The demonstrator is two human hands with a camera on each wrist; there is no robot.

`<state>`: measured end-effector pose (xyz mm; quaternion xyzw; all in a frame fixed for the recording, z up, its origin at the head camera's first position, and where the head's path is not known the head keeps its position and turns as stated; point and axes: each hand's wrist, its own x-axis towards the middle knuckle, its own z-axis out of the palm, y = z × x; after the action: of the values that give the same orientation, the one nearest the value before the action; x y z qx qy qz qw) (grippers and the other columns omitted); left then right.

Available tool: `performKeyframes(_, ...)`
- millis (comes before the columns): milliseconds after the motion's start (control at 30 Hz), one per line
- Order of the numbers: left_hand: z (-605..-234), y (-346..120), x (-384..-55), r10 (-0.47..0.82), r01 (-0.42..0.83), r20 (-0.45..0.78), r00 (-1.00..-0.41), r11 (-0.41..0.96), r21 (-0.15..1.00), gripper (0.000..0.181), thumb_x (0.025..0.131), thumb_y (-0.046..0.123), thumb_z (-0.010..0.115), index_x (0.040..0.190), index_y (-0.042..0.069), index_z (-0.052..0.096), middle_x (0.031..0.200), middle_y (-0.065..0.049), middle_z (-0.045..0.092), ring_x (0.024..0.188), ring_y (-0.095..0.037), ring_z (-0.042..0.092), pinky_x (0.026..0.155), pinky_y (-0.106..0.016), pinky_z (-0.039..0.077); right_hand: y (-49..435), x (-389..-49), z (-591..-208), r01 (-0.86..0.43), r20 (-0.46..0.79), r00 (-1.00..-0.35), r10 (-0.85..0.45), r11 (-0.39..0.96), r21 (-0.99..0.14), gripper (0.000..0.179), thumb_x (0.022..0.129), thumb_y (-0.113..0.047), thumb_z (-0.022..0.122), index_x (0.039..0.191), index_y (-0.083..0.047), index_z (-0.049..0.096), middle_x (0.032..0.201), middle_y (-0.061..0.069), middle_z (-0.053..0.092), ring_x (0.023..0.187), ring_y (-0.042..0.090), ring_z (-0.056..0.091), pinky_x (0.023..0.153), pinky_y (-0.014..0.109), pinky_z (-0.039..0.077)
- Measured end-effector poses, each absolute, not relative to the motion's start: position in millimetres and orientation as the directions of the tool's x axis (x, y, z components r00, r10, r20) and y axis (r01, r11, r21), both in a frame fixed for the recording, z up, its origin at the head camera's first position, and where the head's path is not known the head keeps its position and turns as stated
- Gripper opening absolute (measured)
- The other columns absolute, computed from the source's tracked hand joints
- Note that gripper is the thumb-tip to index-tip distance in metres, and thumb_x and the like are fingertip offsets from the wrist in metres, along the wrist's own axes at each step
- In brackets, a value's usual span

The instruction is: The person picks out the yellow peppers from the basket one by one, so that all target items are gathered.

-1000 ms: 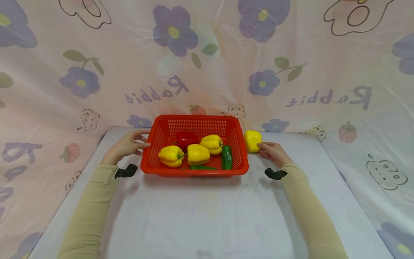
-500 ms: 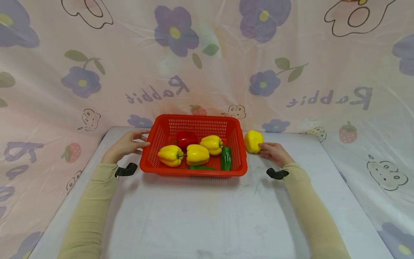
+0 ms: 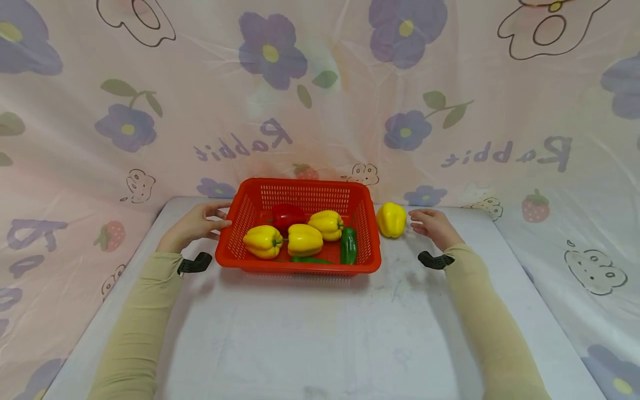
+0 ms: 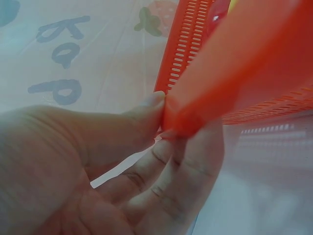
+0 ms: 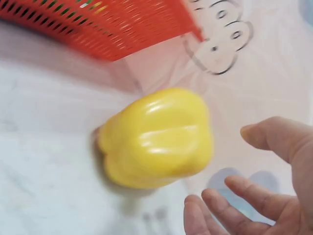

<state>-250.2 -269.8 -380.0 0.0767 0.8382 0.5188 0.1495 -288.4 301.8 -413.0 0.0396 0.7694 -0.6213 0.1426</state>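
A red plastic basket (image 3: 298, 267) stands on the table, slightly toward the back. My left hand (image 3: 198, 225) holds its left rim; in the left wrist view the thumb (image 4: 142, 115) meets the rim's edge and the fingers (image 4: 203, 156) reach beneath it. Inside lie several yellow bell peppers (image 3: 305, 240), a red bell pepper (image 3: 288, 215) and green peppers (image 3: 349, 246). Another yellow bell pepper (image 3: 391, 220) sits on the table beyond the basket's right side. My right hand (image 3: 434, 226) is just right of that pepper, fingers spread and apart from it, as the right wrist view confirms.
The white table (image 3: 300, 339) reaches toward me in front of the basket. A pink cloth (image 3: 320, 105) printed with flowers and rabbits hangs close behind the basket and along both sides.
My right hand has let go of the yellow bell pepper and drawn back to the right. The pepper turned slightly before the release. My left hand stays at the basket.
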Motion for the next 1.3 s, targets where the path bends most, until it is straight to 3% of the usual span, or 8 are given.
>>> performKeyframes(200, -381.9, -270.7, -249.4, 0.283, -0.035, -0.178, -0.943, 0.447, 0.894, 0.061, 0.095, 0.009, 0.06, 0.148, 0.004, 0.032, 0.122, -0.026, 0.045, 0.087, -0.028, 0.062, 0.073, -0.039, 0.057, 300.6, -292.0, -391.9, 0.195, -0.223, -0.967, -0.124, 0.201, -0.96, 0.066, 0.101, -0.031, 0.048, 0.148, 0.006, 0.02, 0.15, 0.024, 0.024, 0.134, 0.039, 0.031, 0.109, 0.04, 0.03)
performKeyframes(467, -385.1, -274.5, -247.7, 0.285, -0.029, -0.167, -0.944, 0.434, 0.9, 0.062, 0.095, 0.009, 0.061, 0.148, 0.003, 0.031, 0.123, -0.027, 0.044, 0.089, -0.029, 0.062, 0.073, -0.04, 0.057, 289.8, -293.9, -373.9, 0.162, -0.189, -0.974, -0.126, 0.202, -0.966, 0.065, 0.1, -0.032, 0.051, 0.148, 0.003, 0.025, 0.147, 0.022, 0.031, 0.125, 0.029, 0.045, 0.106, 0.039, 0.035)
performKeyframes(733, -385.9, -275.3, -246.5, 0.27, -0.045, -0.18, -0.946, 0.44, 0.897, 0.062, 0.095, 0.009, 0.06, 0.148, 0.003, 0.03, 0.125, -0.028, 0.043, 0.088, -0.029, 0.062, 0.074, -0.04, 0.057, 279.0, -292.4, -359.6, 0.129, -0.161, -0.975, -0.156, 0.195, -0.972, 0.06, 0.099, -0.031, 0.054, 0.145, 0.0, 0.031, 0.144, 0.018, 0.035, 0.128, 0.036, 0.041, 0.106, 0.038, 0.037)
performKeyframes(1300, -383.9, -269.8, -251.1, 0.277, -0.042, -0.171, -0.945, 0.418, 0.907, 0.062, 0.095, 0.007, 0.059, 0.149, 0.001, 0.029, 0.119, -0.027, 0.044, 0.084, -0.022, 0.061, 0.071, -0.038, 0.058, 240.6, -289.0, -347.6, 0.038, -0.097, -0.959, -0.266, 0.216, -0.976, 0.054, 0.097, -0.027, 0.059, 0.141, -0.004, 0.039, 0.139, 0.016, 0.041, 0.124, 0.033, 0.047, 0.105, 0.044, 0.036)
